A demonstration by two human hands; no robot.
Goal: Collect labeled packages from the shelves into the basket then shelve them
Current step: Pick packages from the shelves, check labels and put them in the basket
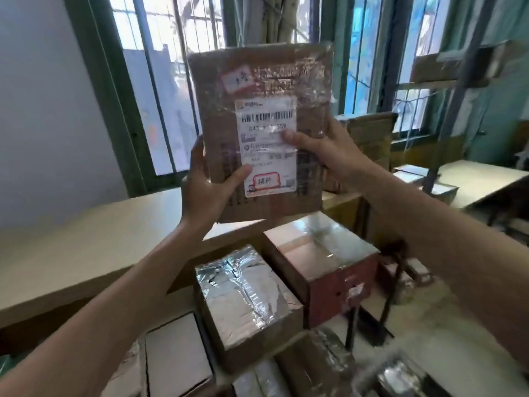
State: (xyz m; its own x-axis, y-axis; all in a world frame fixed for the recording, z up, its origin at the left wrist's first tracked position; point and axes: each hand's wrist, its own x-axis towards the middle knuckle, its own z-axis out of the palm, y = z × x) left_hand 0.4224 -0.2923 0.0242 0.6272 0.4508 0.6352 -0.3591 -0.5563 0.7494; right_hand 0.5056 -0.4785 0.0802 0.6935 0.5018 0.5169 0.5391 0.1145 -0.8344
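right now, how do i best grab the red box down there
Likely from above: grip the red box by its near red face and the face opposite. Its taped top is flat and slick, and the silver box sits close on its left. Set the package down first.

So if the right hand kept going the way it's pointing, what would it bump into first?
The taped cardboard package it holds; the right hand points up-left into it. Beyond that probably the barred window, though depth is hard to judge.
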